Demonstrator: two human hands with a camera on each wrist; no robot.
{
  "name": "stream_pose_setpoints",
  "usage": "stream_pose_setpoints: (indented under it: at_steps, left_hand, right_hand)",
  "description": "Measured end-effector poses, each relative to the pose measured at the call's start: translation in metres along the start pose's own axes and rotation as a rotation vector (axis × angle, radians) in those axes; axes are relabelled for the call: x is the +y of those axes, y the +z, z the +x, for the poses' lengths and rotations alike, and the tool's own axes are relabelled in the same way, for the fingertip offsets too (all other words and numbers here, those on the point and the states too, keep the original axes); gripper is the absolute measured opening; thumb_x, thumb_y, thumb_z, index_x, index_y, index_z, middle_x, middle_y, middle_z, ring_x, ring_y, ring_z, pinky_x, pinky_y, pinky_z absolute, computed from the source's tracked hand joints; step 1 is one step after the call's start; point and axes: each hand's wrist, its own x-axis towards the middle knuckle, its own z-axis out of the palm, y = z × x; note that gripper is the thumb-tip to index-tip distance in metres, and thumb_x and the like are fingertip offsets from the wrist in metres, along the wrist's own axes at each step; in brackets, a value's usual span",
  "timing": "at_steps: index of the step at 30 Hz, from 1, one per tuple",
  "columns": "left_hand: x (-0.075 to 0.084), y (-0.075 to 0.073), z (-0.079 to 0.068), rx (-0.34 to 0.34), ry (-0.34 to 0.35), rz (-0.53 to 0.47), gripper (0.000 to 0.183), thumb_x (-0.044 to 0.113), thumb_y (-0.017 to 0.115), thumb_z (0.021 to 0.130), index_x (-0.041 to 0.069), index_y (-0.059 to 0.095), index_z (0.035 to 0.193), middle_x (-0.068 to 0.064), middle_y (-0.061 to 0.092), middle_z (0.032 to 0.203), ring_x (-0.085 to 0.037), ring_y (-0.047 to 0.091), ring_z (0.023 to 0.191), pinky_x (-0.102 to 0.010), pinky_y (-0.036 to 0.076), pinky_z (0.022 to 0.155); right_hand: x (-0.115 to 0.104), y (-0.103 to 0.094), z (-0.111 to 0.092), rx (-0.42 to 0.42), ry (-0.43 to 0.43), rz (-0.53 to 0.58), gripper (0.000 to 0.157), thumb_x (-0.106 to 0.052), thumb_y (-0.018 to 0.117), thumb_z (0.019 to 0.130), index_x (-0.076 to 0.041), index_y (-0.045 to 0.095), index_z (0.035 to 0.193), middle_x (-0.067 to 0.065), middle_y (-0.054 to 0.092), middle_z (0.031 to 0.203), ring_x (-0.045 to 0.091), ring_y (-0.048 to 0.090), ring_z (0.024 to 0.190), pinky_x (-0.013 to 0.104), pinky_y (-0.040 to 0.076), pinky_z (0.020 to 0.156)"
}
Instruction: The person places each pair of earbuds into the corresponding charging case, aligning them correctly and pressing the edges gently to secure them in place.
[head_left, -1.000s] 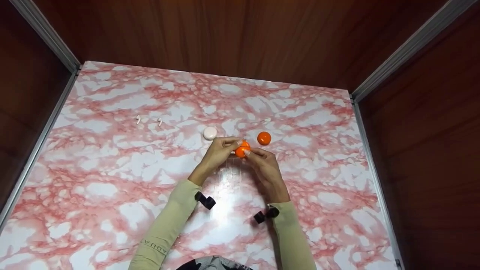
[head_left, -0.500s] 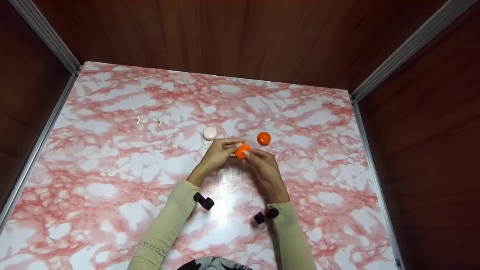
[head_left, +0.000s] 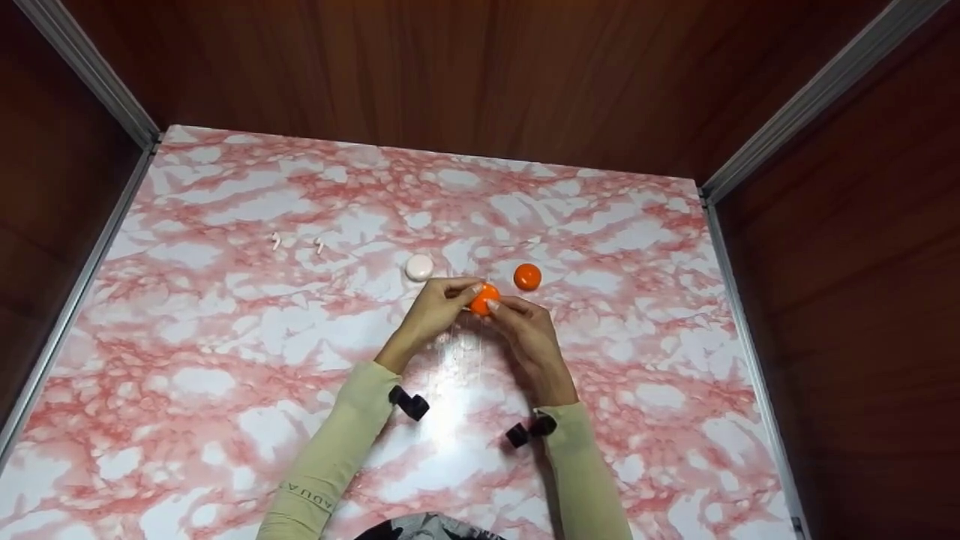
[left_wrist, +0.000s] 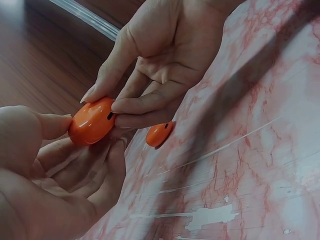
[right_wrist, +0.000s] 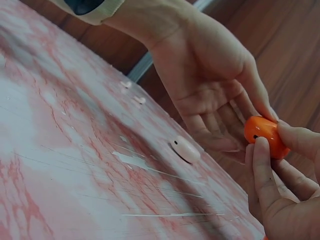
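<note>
Both hands hold one glossy orange earbud case (head_left: 482, 303) between them, over the middle of the table. My left hand (head_left: 433, 313) pinches its left side, thumb on top. On the right side, my right hand (head_left: 531, 337) grips it with thumb and fingers. In the left wrist view the case (left_wrist: 91, 122) looks closed, and a small dark port shows near the right fingertips. Just beyond the right hand, a second orange earbud case (head_left: 527, 277) lies on the table. A whitish earbud case (head_left: 419, 268) lies just beyond the left hand.
Two white earbuds (head_left: 319, 245) lie apart from each other at the far left of the pink-and-white marbled table (head_left: 637, 330). Dark wood panels (head_left: 435, 82) with metal edge strips stand at the back and both sides.
A second ago the held case showed a gap, its lid raised; by half a second ago it looked closed. The hands have barely moved, and the things on the table stay put.
</note>
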Motion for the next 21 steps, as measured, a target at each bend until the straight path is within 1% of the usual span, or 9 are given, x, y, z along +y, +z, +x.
stream_pose_setpoints:
  at_steps: [2,5,7,10,12,14,17,21]
  left_hand:
    - [0.0,0.0,0.0,0.017,0.005,0.02,0.028,0.033,0.065,0.094,0.019,0.073,0.117,-0.003,0.072,0.121,-0.013,0.07,0.098,-0.046,0.056,0.092]
    - [0.0,0.0,0.0,0.034,0.008,0.011,0.024,0.028,0.067,0.094,0.018,0.075,0.114,-0.004,0.074,0.115,-0.015,0.071,0.094,-0.05,0.055,0.09]
    - [0.0,0.001,0.001,0.042,0.013,0.01,0.022,0.024,0.068,0.093,0.017,0.075,0.113,-0.004,0.074,0.114,-0.015,0.071,0.095,-0.046,0.057,0.089]
    - [-0.001,0.001,0.004,0.069,0.025,0.018,0.023,0.019,0.069,0.092,0.014,0.074,0.113,-0.006,0.074,0.113,-0.016,0.072,0.096,-0.035,0.058,0.085]
    - [-0.002,0.002,0.007,0.094,0.043,0.052,0.023,0.019,0.069,0.091,0.013,0.075,0.113,-0.007,0.075,0.112,-0.015,0.072,0.095,-0.026,0.057,0.08]
    - [-0.005,0.003,0.01,0.123,0.058,0.083,0.023,0.019,0.07,0.091,0.013,0.075,0.113,-0.007,0.075,0.111,-0.015,0.072,0.094,-0.021,0.056,0.076]
    - [-0.009,0.004,0.016,0.165,0.083,0.145,0.023,0.02,0.07,0.091,0.012,0.075,0.113,-0.007,0.076,0.108,-0.016,0.073,0.09,-0.019,0.053,0.069]
    - [-0.012,0.005,0.023,0.227,0.115,0.262,0.025,0.02,0.069,0.092,0.009,0.075,0.113,-0.009,0.076,0.102,-0.018,0.071,0.087,-0.021,0.05,0.067]
  right_hand:
    - [0.0,-0.001,0.001,0.013,-0.003,-0.001,0.037,-0.012,0.081,0.08,0.006,0.07,0.11,0.014,0.074,0.101,0.019,0.073,0.085,0.034,0.058,0.089]
    - [0.0,-0.002,0.003,0.032,-0.006,0.001,0.038,-0.012,0.081,0.08,0.007,0.069,0.11,0.014,0.074,0.103,0.02,0.073,0.088,0.033,0.058,0.09]
    - [0.001,-0.002,0.006,0.047,-0.008,0.006,0.038,-0.011,0.081,0.08,0.007,0.069,0.111,0.014,0.074,0.104,0.02,0.074,0.088,0.032,0.059,0.088]
    - [0.001,-0.001,0.01,0.069,-0.018,0.004,0.039,-0.01,0.081,0.08,0.008,0.068,0.112,0.015,0.074,0.103,0.021,0.074,0.087,0.031,0.059,0.085]
    - [0.001,0.0,0.013,0.092,-0.028,-0.003,0.039,-0.008,0.08,0.08,0.009,0.068,0.112,0.016,0.075,0.101,0.021,0.074,0.086,0.032,0.06,0.084]
    - [0.0,0.001,0.017,0.114,-0.039,-0.022,0.038,-0.006,0.079,0.081,0.01,0.067,0.112,0.016,0.075,0.1,0.022,0.074,0.084,0.035,0.06,0.085]
    - [0.001,0.004,0.022,0.149,-0.049,-0.052,0.036,-0.004,0.078,0.082,0.011,0.066,0.112,0.016,0.075,0.098,0.022,0.075,0.084,0.041,0.058,0.089]
    - [0.001,0.01,0.03,0.195,-0.058,-0.117,0.032,-0.004,0.076,0.083,0.01,0.067,0.11,0.017,0.074,0.095,0.023,0.075,0.082,0.045,0.057,0.091]
